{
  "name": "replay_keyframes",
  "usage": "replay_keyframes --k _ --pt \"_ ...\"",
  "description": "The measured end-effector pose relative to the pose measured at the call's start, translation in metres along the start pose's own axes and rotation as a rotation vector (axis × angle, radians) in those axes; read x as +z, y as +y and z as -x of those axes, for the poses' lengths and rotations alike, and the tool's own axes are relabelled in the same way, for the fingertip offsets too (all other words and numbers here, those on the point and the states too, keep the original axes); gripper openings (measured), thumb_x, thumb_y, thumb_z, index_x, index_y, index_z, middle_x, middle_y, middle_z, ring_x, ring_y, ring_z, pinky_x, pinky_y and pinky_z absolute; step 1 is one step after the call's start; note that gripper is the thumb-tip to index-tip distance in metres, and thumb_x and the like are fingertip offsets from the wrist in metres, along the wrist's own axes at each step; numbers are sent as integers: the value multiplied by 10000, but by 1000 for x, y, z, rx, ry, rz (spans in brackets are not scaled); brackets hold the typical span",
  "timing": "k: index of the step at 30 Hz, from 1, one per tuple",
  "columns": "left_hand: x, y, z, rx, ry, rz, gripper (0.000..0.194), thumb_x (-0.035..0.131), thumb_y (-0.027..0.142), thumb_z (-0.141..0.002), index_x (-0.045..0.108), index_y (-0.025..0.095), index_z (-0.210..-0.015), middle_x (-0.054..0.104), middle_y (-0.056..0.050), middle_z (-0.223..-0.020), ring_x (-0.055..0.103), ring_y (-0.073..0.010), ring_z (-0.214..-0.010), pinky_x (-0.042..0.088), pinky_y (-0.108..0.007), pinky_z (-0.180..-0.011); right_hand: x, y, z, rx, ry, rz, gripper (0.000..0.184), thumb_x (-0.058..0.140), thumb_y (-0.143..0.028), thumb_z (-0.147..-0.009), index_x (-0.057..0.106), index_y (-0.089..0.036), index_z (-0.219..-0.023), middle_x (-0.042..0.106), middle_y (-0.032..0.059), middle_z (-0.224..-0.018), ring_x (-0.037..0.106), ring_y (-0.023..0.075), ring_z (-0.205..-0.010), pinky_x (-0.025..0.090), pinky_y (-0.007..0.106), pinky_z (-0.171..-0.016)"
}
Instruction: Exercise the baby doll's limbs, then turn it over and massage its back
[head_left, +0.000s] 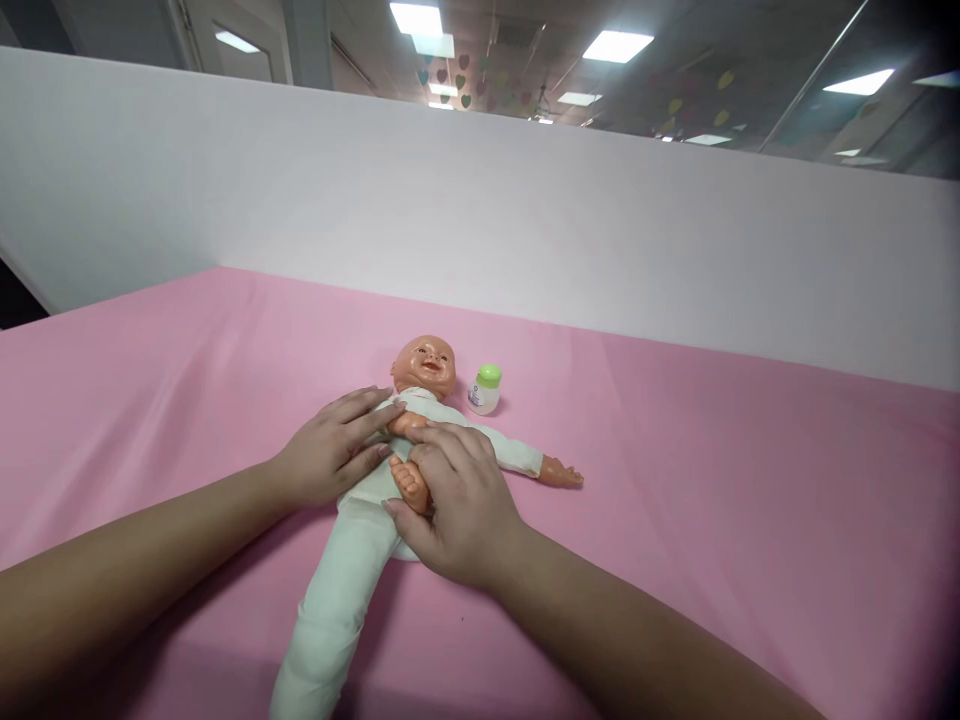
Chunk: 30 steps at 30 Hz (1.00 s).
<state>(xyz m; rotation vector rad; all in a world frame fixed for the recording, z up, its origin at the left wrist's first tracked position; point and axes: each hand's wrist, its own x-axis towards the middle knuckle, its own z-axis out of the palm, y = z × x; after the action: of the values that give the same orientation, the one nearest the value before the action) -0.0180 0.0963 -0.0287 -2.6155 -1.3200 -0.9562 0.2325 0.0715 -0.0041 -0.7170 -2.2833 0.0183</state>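
A baby doll (367, 490) in a white cloth body lies on its back, its smiling head pointing away from me. My left hand (330, 450) covers its bent arm, the thumb below and the fingers above; the doll's hand (409, 424) shows at the fingertips, over the chest. My right hand (469, 505) is closed around the doll's raised leg, with the foot (410, 484) showing between thumb and fingers. That leg is folded up toward the chest and mostly hidden. The other leg stretches toward me, and the other arm (561, 472) reaches out to the right.
A small clear jar (484, 391) with a green lid stands right of the doll's head. Pink cloth (712, 480) covers the surface, with soft creases. A low white wall (525, 230) runs along the back and left.
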Motion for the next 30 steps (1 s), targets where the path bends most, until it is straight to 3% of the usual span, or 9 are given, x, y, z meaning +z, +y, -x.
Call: replay_keyframes --k 4,7,9,12,16,20,24,27,30 --pt "-5 1 -2 -265 80 102 516 578 514 -1014 599 289 -1478 684 -69 -1410 643 -296 -1273 526 -434 -1074 -5 -5 3 -168 101 -58 377 618 -522 -967 633 -194 -1153 723 132 -1184 601 347 -1255 415 571 -1127" --pt "-10 -4 -4 -510 128 236 479 577 557 -995 636 301 -1396 745 -37 -1270 701 -283 -1118 560 -391 -934 -11 -19 7 -283 99 -109 416 651 -572 -939 619 -196 -1115 722 92 -1044 650 322 -1172 408 557 -1140" --pt "-11 -14 -5 -642 183 330 459 575 580 -984 654 270 -1313 762 -43 -1188 711 -281 -1061 558 -379 -885 -13 -31 12 -355 44 -153 361 657 -547 -947 617 -208 -1065 728 62 -1016 671 283 -1115 403 518 -1150" --pt "-8 -39 -5 -800 291 479 467 624 609 -940 663 227 -1205 766 -70 -1099 724 -283 -985 568 -385 -842 -10 -43 20 -463 -66 -250 151 571 -367 -1044 618 -228 -1005 740 -4 -1001 673 177 -1017 427 388 -1089" --pt "-5 -66 -7 -955 413 752 433 751 521 -840 683 193 -1115 764 -87 -1009 745 -262 -889 608 -396 -821 5 -48 31 -635 -263 -249 171 494 -358 -1112 617 -247 -1065 709 -70 -898 613 138 -857 438 339 -873" --pt "-8 -73 -9 -1023 445 939 355 780 389 -805 675 172 -1066 752 -90 -957 748 -238 -847 631 -402 -817 30 -48 45 -669 -360 -212 232 462 -398 -1122 605 -266 -996 693 -92 -827 542 135 -711 405 341 -742" --pt "-9 -72 -9 -1019 458 976 334 776 357 -818 668 174 -1076 754 -95 -963 744 -220 -795 641 -400 -788 50 -48 55 -710 -434 -239 348 466 -420 -1123 569 -233 -849 666 -73 -740 577 116 -743 438 308 -771" --pt "-9 -71 -8 -998 461 932 360 768 367 -829 673 179 -1121 758 -95 -985 757 -235 -834 641 -407 -802 55 -47 56 -717 -422 -231 340 496 -411 -1111 569 -229 -834 651 -72 -714 598 114 -765 453 304 -823" --pt "-11 -64 -7 -944 449 763 403 735 431 -872 672 207 -1201 765 -76 -1025 763 -249 -898 630 -411 -839 46 -47 51 -731 -371 -230 323 498 -390 -1113 574 -232 -842 691 -75 -773 633 105 -848 453 290 -876"
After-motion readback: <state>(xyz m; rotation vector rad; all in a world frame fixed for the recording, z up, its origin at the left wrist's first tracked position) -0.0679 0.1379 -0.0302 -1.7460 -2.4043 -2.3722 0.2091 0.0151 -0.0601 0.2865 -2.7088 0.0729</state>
